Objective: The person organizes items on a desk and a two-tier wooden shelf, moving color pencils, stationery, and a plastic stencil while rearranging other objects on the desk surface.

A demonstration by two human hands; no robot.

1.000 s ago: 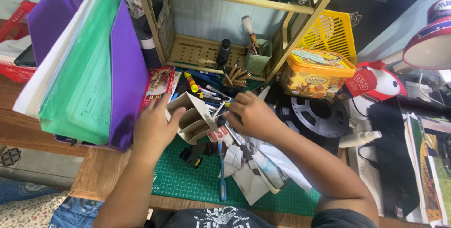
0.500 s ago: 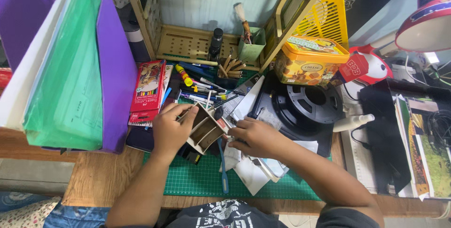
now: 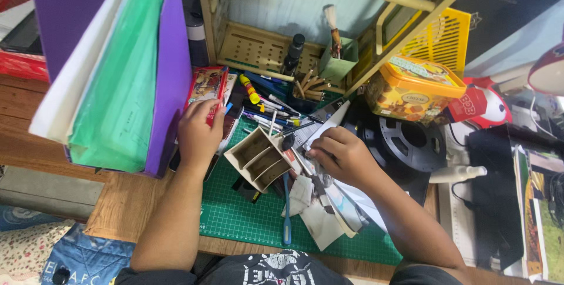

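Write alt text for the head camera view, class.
A person's left hand rests on a red pencil box while the right hand touches paper scraps beside a cardboard organiser on a green cutting mat.

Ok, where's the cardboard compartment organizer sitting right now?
In the head view, the beige cardboard compartment organizer lies mid-frame on the green cutting mat, between the left hand and the right hand, just below the scattered pens.

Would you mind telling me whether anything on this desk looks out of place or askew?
The cardboard organiser lies tipped on the green cutting mat, compartments empty, while pens lie loose behind it. Paper scraps sprawl under the right hand.
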